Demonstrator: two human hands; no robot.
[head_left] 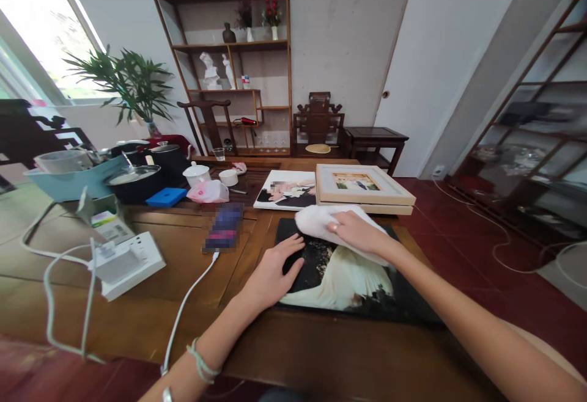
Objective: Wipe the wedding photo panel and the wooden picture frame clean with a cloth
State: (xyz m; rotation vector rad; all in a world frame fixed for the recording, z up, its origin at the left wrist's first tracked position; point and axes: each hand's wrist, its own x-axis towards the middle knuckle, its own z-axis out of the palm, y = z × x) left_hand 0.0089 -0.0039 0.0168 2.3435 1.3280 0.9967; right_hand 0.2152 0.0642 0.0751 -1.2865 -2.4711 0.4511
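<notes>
A dark photo panel (353, 274) with a pale flowing gown printed on it lies flat on the wooden table (293, 347). My left hand (277, 267) rests at its left edge, fingers stretched out and holding nothing. Over the panel's far part, my right hand (355, 228) presses on a white cloth (314, 220), its fingers bent into the fabric. The cloth hides the panel's upper edge. Just beyond lie a smaller photo panel (288, 191) and a stack of light wooden picture frames (364, 187).
Left of the panel, a phone (223, 228) is plugged into a white cable (188, 304). Farther left are a white power strip (132, 264), an opened box (107, 222), a blue basin (68, 182) and a black pan (132, 185). A gaiwan (196, 173) and tissue pack (208, 192) stand behind.
</notes>
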